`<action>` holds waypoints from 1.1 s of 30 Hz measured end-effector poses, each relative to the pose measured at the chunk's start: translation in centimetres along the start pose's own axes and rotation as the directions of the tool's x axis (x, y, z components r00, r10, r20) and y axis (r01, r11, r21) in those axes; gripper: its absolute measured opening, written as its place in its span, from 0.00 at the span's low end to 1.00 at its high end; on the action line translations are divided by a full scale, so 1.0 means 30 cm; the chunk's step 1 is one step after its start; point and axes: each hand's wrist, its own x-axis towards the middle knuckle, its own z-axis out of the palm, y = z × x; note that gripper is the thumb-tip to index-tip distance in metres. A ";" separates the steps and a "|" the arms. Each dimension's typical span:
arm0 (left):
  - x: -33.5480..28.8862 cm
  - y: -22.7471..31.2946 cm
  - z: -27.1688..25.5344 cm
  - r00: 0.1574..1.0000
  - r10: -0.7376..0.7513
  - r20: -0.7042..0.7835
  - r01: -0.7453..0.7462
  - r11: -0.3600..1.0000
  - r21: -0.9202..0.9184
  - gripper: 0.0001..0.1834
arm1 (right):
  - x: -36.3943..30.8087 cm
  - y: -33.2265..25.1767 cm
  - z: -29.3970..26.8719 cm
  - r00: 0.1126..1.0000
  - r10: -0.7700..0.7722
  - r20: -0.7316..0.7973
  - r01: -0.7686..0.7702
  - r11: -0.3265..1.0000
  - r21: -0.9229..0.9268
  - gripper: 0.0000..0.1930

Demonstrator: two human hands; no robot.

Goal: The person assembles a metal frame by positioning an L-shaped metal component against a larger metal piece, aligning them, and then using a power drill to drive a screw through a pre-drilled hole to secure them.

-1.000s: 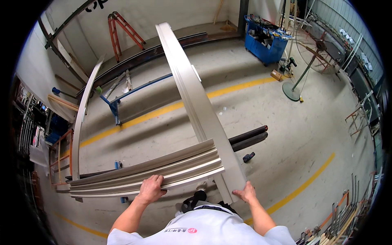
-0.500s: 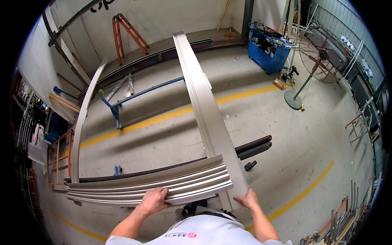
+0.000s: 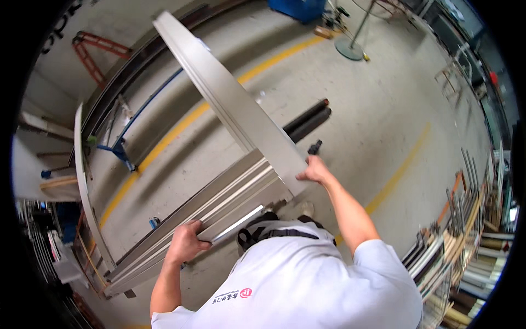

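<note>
My left hand (image 3: 188, 242) is closed over the near edge of a ribbed grey metal crosspiece (image 3: 219, 200). At its right end the crosspiece meets a long, flat grey frame profile (image 3: 241, 112) that runs away toward the upper left. My right hand (image 3: 315, 170) grips the outer edge of this long profile close to the corner, its thumb on top and the other fingers partly hidden. A second long profile (image 3: 82, 164) joins the crosspiece at the far left. Two dark padded bars (image 3: 307, 122) stick out from beneath the right profile.
A dark power tool (image 3: 315, 147) lies on the floor beyond my right hand. A blue stand (image 3: 118, 149) is inside the frame, and an orange ladder (image 3: 96, 55) leans behind. Racks of long bars (image 3: 449, 241) stand at right. A green round fan base (image 3: 349, 49) is farther off.
My view has turned, so the frame appears slanted and farther left. The left hand has a fuller grip on the crosspiece edge. My right hand stays on the profile near the corner.
</note>
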 end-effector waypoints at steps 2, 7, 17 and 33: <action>0.035 0.052 -0.040 0.996 0.075 0.046 -0.077 0.996 0.046 0.24 | -0.089 -0.031 -0.073 0.982 -0.001 -0.188 -0.017 0.995 -0.096 0.28; 0.078 0.008 -0.080 0.947 -0.108 0.304 0.120 0.993 -0.021 0.30 | -0.213 -0.188 -0.160 0.911 -0.167 -0.377 0.024 0.935 -0.355 0.15; 0.200 -0.078 -0.053 0.874 -0.092 0.478 0.105 0.995 -0.001 0.28 | -0.129 -0.008 -0.117 0.948 -0.235 0.214 0.093 0.849 0.521 0.33; 0.255 -0.157 0.007 0.815 -0.038 0.578 0.092 0.994 -0.064 0.31 | -0.223 -0.092 -0.141 0.848 0.021 0.530 -0.381 0.720 0.580 0.40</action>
